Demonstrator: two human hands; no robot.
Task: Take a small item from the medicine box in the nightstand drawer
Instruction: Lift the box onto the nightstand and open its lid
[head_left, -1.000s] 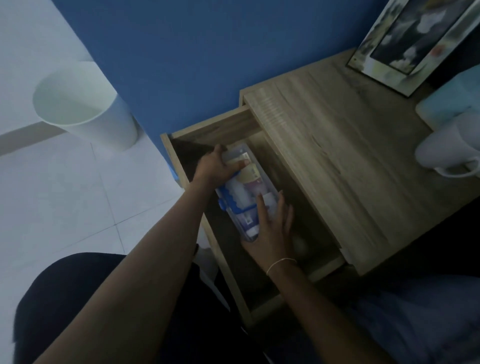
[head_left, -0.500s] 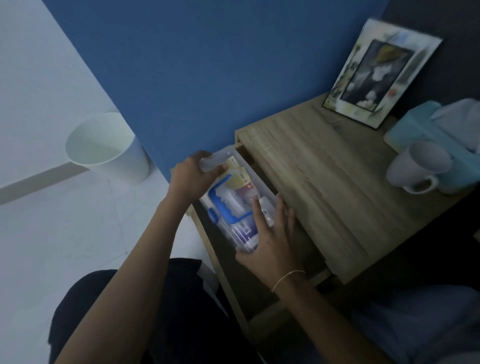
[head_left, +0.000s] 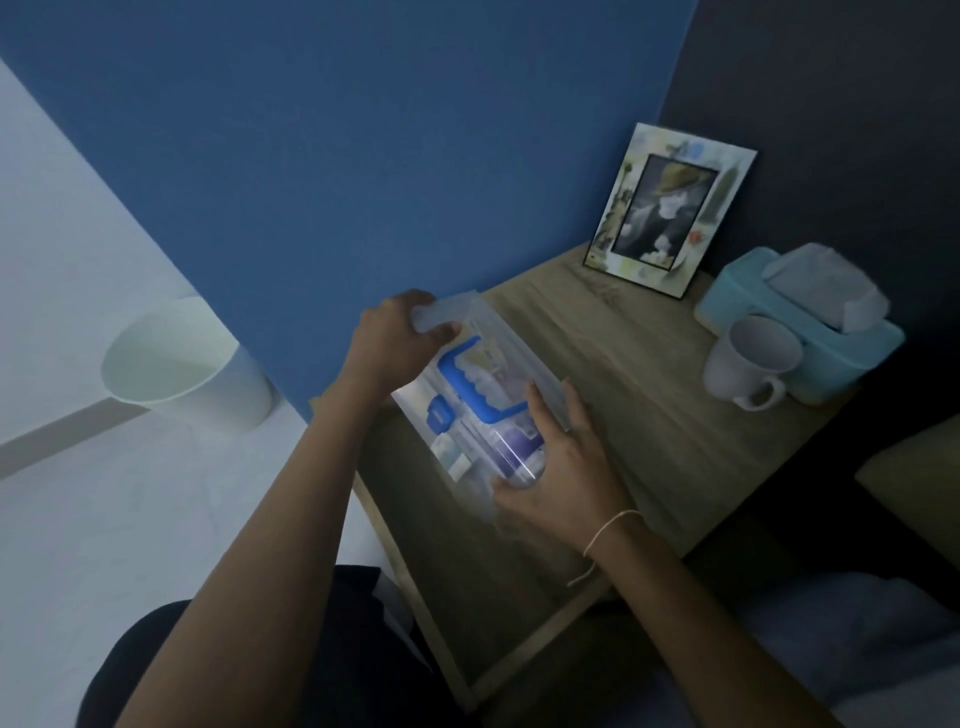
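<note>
Head view: two hands, left (head_left: 392, 340) and right (head_left: 563, 480), each grip holding one medicine box (head_left: 480, 400).

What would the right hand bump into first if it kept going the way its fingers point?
The right hand points up and away along the clear medicine box it holds. Beyond that, probably the bare nightstand top, then the blue wall; depth is hard to judge.

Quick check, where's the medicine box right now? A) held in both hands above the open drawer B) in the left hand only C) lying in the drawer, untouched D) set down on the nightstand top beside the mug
A: the left hand grips the far end of the clear medicine box and the right hand the near end, with the open drawer below it.
</note>
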